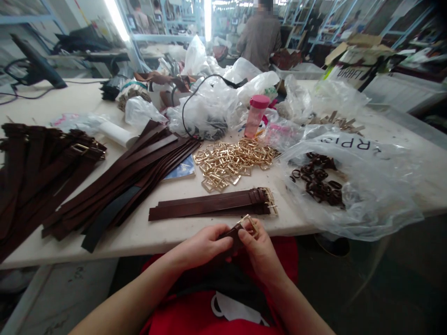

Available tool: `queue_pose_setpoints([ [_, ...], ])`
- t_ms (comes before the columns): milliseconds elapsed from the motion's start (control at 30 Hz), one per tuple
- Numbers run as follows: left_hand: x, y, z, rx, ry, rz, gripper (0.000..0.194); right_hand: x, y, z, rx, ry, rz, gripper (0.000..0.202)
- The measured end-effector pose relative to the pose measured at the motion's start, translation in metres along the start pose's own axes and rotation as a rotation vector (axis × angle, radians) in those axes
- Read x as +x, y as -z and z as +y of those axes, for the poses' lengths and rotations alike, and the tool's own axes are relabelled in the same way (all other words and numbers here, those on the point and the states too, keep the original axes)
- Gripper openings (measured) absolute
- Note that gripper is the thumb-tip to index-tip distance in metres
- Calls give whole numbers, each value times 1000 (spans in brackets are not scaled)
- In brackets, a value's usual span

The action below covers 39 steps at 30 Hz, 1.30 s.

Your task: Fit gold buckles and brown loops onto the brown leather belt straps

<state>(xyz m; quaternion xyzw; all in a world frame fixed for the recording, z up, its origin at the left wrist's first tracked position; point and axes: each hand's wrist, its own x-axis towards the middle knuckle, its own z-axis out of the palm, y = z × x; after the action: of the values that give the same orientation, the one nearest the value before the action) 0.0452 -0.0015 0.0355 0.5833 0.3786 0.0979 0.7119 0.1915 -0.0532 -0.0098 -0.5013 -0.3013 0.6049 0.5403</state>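
Observation:
Near the table's front edge, my left hand (209,244) is closed on a dark brown leather strap (233,236). My right hand (257,244) pinches the strap's end, where a gold buckle (248,224) shows between thumb and fingers. The rest of this strap is mostly hidden by my hands. Just beyond them, several brown straps with buckles (209,204) lie stacked on the table. A pile of gold buckles (233,160) is behind that stack. Brown leather loops (319,179) rest in a clear plastic bag (380,186) at the right.
Long brown straps (129,172) and a buckled bundle (42,163) cover the left of the table (181,237). A pink-lidded bottle (256,116) stands behind the buckles, among plastic bags (209,102). A person (260,37) stands in the background.

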Motion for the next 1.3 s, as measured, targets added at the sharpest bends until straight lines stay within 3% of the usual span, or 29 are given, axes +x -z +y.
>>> queue_pose_setpoints([
  [67,2,0,2,-62,-1,-25,17,0,-1,2,256,-159,-129,40],
  [167,3,-1,4,-144,-2,-73,22,-1,-2,4,375,-226,-216,44],
  [233,3,-2,4,-169,5,-106,27,-1,-2,3,303,-188,-216,38],
  [467,-3,5,-3,-178,52,-141,27,1,4,-10,-276,97,-57,19],
  [567,-7,7,-1,-140,74,-134,23,1,7,-8,-346,167,-38,17],
  [733,-6,1,-6,-125,115,-6,19,-2,11,1,-440,221,-23,15],
  [867,-3,-4,-14,-80,87,34,16,-9,13,2,-491,257,-139,12],
  [967,0,-8,-15,-106,52,0,21,-16,11,2,-439,234,-189,17],
  [1067,-2,-10,-13,-87,8,-4,42,-21,6,4,-385,252,-128,26],
  [1167,-13,-6,-6,107,21,85,60,-22,2,4,-411,329,-44,29],
  [1300,-28,11,8,408,58,112,61,-8,12,-8,-428,395,143,35],
])
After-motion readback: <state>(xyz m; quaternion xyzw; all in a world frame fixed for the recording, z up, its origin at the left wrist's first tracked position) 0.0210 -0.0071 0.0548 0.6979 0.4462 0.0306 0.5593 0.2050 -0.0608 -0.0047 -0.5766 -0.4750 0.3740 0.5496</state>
